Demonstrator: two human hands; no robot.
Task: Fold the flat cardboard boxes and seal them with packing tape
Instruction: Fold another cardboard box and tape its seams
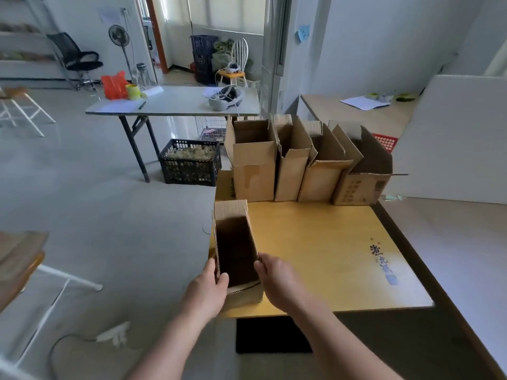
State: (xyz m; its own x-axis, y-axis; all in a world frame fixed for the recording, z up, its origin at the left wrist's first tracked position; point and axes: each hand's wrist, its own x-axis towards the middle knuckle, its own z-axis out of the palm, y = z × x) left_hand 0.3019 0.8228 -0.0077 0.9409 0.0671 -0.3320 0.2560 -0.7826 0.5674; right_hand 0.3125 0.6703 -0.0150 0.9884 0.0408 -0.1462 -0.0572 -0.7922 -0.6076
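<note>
Shadow hides box (231, 213) bottom; left hand (210, 290) grips rim.

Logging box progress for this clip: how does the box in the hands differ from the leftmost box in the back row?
The near box is gripped by the left hand and right hand; the leftmost row box stands untouched. The near box sits at the table's near left corner, the leftmost row box at the far edge. Both are brown cardboard, upright and open-topped.
</note>
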